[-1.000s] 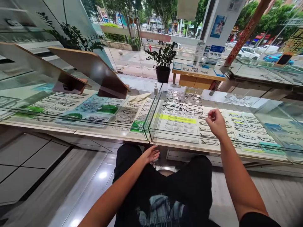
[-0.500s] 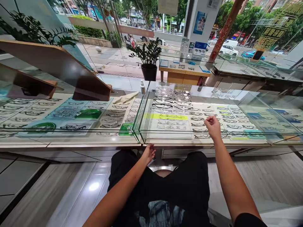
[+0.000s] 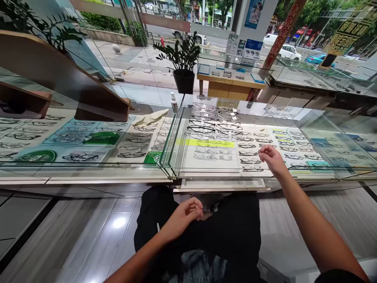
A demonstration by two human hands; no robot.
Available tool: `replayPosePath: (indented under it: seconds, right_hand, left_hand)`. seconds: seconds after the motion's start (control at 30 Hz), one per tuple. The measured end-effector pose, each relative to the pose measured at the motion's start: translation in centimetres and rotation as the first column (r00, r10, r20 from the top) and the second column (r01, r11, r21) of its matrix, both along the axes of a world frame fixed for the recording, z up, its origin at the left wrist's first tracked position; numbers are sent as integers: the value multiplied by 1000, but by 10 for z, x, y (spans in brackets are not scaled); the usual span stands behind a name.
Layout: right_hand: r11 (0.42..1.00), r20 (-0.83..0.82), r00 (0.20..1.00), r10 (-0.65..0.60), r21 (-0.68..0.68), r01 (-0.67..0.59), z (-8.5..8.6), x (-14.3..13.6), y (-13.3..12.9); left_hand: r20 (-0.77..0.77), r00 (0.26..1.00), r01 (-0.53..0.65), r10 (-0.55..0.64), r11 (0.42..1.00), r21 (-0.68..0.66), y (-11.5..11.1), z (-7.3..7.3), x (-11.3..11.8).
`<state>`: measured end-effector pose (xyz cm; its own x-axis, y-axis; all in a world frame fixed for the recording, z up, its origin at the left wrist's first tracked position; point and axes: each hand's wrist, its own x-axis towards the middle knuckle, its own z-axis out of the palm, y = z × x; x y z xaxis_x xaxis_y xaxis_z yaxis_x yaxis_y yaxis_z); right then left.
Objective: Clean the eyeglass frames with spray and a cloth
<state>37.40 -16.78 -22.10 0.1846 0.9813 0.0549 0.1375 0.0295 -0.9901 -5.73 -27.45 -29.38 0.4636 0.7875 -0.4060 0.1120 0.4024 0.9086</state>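
Note:
My left hand (image 3: 190, 211) is over my lap, below the counter edge, with its fingers loosely curled, the thumb a little apart and nothing visible in them. In front of it a shallow drawer (image 3: 224, 184) stands pulled out slightly from under the glass display case (image 3: 173, 157). My right hand (image 3: 271, 158) hovers at the front of the case with fingers bent in and pinched; whatever it may hold is too small to make out. Beneath the glass lie rows of eyeglasses (image 3: 200, 129), and a white sheet with pale lens-like shapes (image 3: 210, 155) bordered by a yellow strip.
On the counter stand a small white spray bottle (image 3: 174, 103), a folded beige cloth (image 3: 151, 118) and a brown wooden stand (image 3: 100, 106). A potted plant (image 3: 184, 80) is beyond the case. More glass cases (image 3: 338, 145) run to the right.
My left hand has come away from the counter edge, back towards my lap. The drawer has slid out a little. My right hand has shifted slightly right, still pinched.

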Motion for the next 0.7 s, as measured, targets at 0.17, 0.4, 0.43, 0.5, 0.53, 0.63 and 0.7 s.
replayPosePath:
  seconds: [0.17, 0.4, 0.43, 0.5, 0.53, 0.63, 0.7]
  right_hand:
    - [1000, -3, 1000, 4, -13, -4, 5, -2, 3]
    - [996, 63, 997, 48, -73, -43, 20, -3, 3]
    - [996, 96, 994, 51, -76, -44, 30, -1, 8]
    - [998, 223, 973, 51, -59, -38, 58, 7, 25]
    - [998, 315, 947, 55, -43, -44, 75, 12, 37]
    - [997, 613, 787, 74, -44, -59, 123, 23, 81]
    - [1000, 824, 566, 21, -13, -17, 142, 24, 112]
  left_hand:
    - [-402, 846, 212, 350, 472, 856, 56, 91, -13]
    - [-654, 620, 515, 433, 404, 756, 126, 74, -8]
    - [-665, 609, 528, 433, 404, 747, 126, 71, -8]
    - [-678, 595, 549, 432, 397, 735, 124, 68, -8]
    - [-682, 592, 556, 430, 395, 731, 122, 68, -9]
    - [-686, 586, 555, 431, 403, 728, 118, 67, -10]
    - [-681, 584, 536, 442, 420, 732, 113, 64, -11]
